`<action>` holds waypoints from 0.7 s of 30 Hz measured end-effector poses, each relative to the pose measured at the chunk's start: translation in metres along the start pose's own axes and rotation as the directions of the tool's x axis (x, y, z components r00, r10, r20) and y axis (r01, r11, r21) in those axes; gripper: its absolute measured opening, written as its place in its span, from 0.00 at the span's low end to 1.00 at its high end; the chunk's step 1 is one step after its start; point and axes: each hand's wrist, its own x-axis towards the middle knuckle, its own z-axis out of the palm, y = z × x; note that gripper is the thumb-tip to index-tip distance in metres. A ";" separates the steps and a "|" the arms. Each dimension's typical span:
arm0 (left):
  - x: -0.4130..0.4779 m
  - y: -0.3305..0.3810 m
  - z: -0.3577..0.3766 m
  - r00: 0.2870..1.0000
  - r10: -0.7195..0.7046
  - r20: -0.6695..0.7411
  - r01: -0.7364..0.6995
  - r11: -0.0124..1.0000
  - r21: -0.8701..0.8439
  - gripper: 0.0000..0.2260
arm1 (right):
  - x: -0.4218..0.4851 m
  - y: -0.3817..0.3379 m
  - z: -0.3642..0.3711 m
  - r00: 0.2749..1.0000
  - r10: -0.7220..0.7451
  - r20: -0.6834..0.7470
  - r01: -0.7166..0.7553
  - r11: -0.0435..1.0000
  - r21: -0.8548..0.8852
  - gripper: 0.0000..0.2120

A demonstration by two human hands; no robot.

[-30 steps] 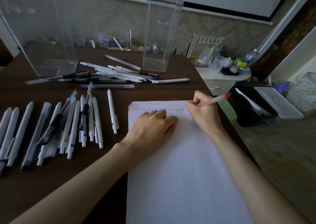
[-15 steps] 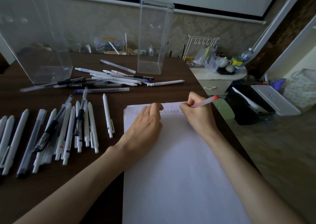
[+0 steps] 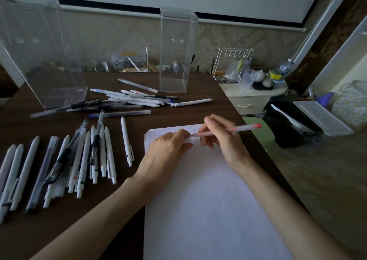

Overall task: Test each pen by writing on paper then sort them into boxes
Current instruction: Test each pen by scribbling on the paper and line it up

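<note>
At twelve o'clock on the paper [image 3: 208,200], right hand [image 3: 222,140] pinches a red-ended pen [image 3: 246,128]; left hand [image 3: 164,156] lies at its nine o'clock, fingers [image 3: 182,135] meeting the tip, grip unclear.

Two bare forearms are showing in the lower half of the frame: the left forearm [image 3: 95,220] is running up from the lower left, the right forearm [image 3: 288,210] from the lower right. Both are lying uncovered along their whole visible length. The left hand [image 3: 166,156] and right hand [image 3: 224,138] are likewise showing bare, with slim fingers [image 3: 216,120].
</note>
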 end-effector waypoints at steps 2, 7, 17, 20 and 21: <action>0.000 0.000 -0.001 1.000 0.017 -0.013 -0.017 1.000 0.004 0.10 | 0.001 -0.002 -0.001 1.000 0.005 -0.001 -0.005 1.000 0.018 0.16; 0.000 0.001 -0.003 0.999 0.039 -0.010 -0.039 0.999 -0.024 0.12 | -0.001 -0.004 -0.001 0.999 0.018 0.030 -0.017 1.000 -0.018 0.15; -0.003 0.011 -0.011 0.987 0.157 0.019 -0.153 0.980 -0.126 0.14 | -0.011 -0.015 0.012 0.977 0.209 0.041 -0.204 0.974 -0.097 0.12; -0.003 0.025 -0.014 0.982 0.188 0.017 -0.185 0.976 -0.112 0.11 | -0.026 -0.025 0.009 0.978 0.207 0.018 -0.204 0.975 -0.091 0.16; -0.004 0.030 -0.014 0.978 0.205 0.029 -0.201 0.973 -0.114 0.12 | -0.032 -0.029 0.007 0.981 0.196 0.009 -0.194 0.976 -0.095 0.16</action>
